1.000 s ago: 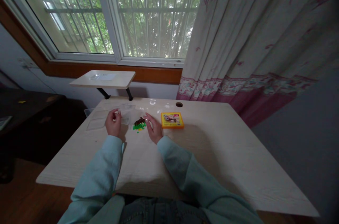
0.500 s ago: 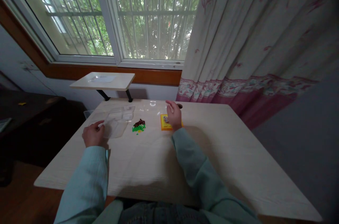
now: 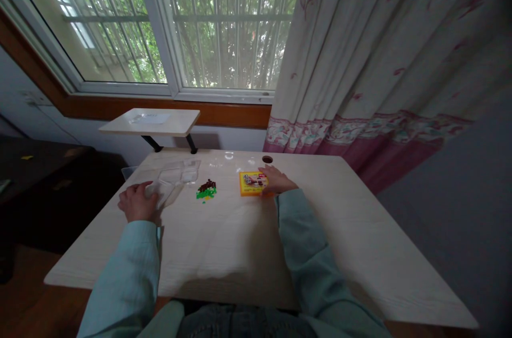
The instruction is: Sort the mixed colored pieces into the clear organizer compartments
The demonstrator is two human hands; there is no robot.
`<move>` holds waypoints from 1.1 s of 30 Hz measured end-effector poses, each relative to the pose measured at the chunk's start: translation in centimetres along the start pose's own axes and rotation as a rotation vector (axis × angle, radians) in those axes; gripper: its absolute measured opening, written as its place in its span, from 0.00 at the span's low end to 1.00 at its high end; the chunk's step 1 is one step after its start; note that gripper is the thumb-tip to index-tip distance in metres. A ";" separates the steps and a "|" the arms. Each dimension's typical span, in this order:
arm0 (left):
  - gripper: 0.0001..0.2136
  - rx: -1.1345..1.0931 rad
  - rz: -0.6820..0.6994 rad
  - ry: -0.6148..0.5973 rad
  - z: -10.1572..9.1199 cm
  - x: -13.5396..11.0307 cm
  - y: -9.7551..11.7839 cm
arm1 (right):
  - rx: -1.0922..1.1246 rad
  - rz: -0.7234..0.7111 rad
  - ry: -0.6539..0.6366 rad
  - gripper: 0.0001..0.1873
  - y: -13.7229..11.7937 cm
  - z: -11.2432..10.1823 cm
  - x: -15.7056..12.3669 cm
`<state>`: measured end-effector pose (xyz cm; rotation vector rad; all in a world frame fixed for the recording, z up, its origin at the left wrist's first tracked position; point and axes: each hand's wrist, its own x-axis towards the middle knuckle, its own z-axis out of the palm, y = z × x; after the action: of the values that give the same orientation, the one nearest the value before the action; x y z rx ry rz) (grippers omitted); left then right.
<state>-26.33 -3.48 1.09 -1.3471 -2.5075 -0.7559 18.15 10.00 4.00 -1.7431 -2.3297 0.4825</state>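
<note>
My left hand [image 3: 138, 202] is at the left of the table, its fingers curled at the near left edge of a clear plastic tray [image 3: 190, 171]. See-through walls make the tray's outline hard to follow. At the right end of a flat yellow box [image 3: 250, 183] with a printed picture is my right hand [image 3: 279, 180]. Its fingers lie at the far edge and its thumb at the near edge, spanning the box. Between the tray and the box lies a small pile of tiny building bricks [image 3: 206, 191], dark brown, green and a little yellow.
The pale wooden table [image 3: 232, 247] has a round dark hole [image 3: 267, 159] near its back edge. A small raised shelf [image 3: 156, 120] on black legs stands at the back left, with a clear packet on top. Behind are a window and a patterned curtain [image 3: 340, 87].
My right hand has moved from over the yellow box to its right end and now grips it, uncovering the printed picture. My left hand's fingers have shifted forward at the tray, which looks tilted differently.
</note>
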 end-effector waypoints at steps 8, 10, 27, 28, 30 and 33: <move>0.18 -0.187 0.126 0.127 -0.7 -0.3 0.7 | -0.080 0.034 -0.206 0.62 -0.3 0.9 0.2; 0.17 -0.289 0.155 0.217 -1.8 -0.3 1.5 | -0.073 0.019 -0.199 0.61 0.0 0.9 0.3; 0.15 -0.856 0.591 -0.037 0.0 -5.4 15.6 | 0.105 -0.058 -0.165 0.57 -2.2 -1.6 -0.7; 0.19 -0.926 0.551 -0.130 0.6 -5.6 15.8 | 0.144 -0.108 -0.157 0.56 -2.8 -1.9 -0.9; 0.26 -1.095 0.467 -0.303 1.6 -5.8 15.9 | 0.231 -0.228 -0.137 0.54 -4.0 -2.3 -1.4; 0.34 -1.378 0.347 -0.546 2.5 -5.8 15.3 | 0.317 -0.392 -0.109 0.50 -6.1 -2.3 -1.8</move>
<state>-10.27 0.64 1.90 -2.4958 -1.7281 -2.4909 14.04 7.02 8.40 -1.1131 -2.4203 0.8325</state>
